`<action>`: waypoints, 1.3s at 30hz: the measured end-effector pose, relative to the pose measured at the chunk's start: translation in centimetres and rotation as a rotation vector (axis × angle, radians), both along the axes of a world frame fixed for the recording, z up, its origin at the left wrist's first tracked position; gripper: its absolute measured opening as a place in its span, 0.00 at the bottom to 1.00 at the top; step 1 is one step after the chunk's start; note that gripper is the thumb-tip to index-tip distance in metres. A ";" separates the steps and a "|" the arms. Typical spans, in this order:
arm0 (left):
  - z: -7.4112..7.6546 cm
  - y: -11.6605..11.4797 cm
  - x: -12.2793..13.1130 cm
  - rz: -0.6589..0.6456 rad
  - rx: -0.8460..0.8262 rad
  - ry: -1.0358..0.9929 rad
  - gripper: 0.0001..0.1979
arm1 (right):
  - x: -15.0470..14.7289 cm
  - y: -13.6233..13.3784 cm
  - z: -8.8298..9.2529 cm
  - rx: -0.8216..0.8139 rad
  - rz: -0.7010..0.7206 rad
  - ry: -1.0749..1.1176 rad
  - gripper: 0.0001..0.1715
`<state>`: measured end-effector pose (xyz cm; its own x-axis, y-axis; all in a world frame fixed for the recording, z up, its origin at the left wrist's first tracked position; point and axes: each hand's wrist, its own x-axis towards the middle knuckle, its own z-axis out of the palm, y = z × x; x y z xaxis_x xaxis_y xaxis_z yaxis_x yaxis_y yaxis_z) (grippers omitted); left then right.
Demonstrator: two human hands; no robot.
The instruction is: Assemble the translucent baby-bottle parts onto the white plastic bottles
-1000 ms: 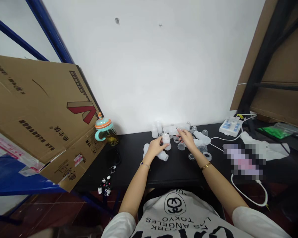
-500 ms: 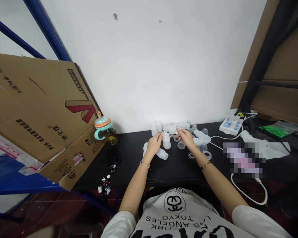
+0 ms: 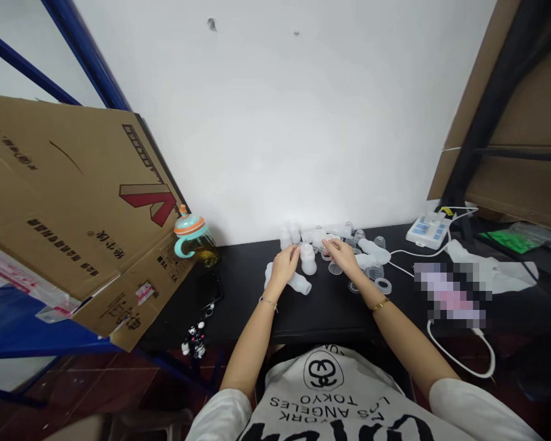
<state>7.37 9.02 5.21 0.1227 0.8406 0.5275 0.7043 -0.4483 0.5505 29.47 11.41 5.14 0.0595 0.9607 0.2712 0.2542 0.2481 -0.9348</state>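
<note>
A white, frosted baby bottle (image 3: 308,260) with a rounded top stands upright between my hands. My left hand (image 3: 283,267) is beside its left side, fingers drawn together with the tips close to the bottle's collar; whether they touch it or pinch something small is unclear. To the right, my right hand (image 3: 342,256) is closed in a pinch, and what is between its fingertips is too small to name. Under my left wrist lies another frosted bottle (image 3: 300,283) on its side. Beside my right hand are a clear cup-like cap (image 3: 335,267) and a translucent ring (image 3: 383,285).
More frosted bottles (image 3: 294,232) and clear domed caps (image 3: 379,242) gather along the wall. A teapot-like jug (image 3: 205,245), a phone (image 3: 209,290) and a large cardboard box (image 3: 87,202) are at left. A power strip (image 3: 425,231) with white cables and a white sheet (image 3: 509,272) lie right.
My right hand has shifted slightly left, toward the upright bottle, its fingers still pinched. My left hand stays almost in place, and the bottle remains standing.
</note>
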 end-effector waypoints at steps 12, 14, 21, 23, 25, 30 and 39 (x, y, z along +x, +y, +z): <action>0.3 -0.2 0.1 -0.001 -0.050 -0.008 0.19 | -0.4 0.9 -1.7 0.095 0.052 -0.171 0.27; 0.3 -0.2 0.1 0.000 -0.050 -0.003 0.19 | -0.4 0.9 -1.7 0.101 0.055 -0.180 0.27; 0.4 -0.3 0.1 -0.005 -0.045 -0.003 0.19 | -0.4 0.7 -1.5 0.089 0.046 -0.200 0.27; 0.3 -0.2 0.1 -0.002 -0.045 -0.015 0.19 | -0.5 0.4 -1.2 0.101 0.032 -0.218 0.28; 0.2 -0.1 0.1 0.001 -0.030 -0.031 0.19 | -0.5 0.2 -1.0 0.115 0.013 -0.232 0.28; 0.0 0.0 0.2 -0.023 0.016 -0.051 0.19 | -0.4 0.0 -0.7 0.122 -0.012 -0.212 0.28; 0.2 -0.3 0.4 -0.049 0.075 -0.032 0.22 | -0.3 0.4 -1.2 0.133 -0.024 -0.196 0.27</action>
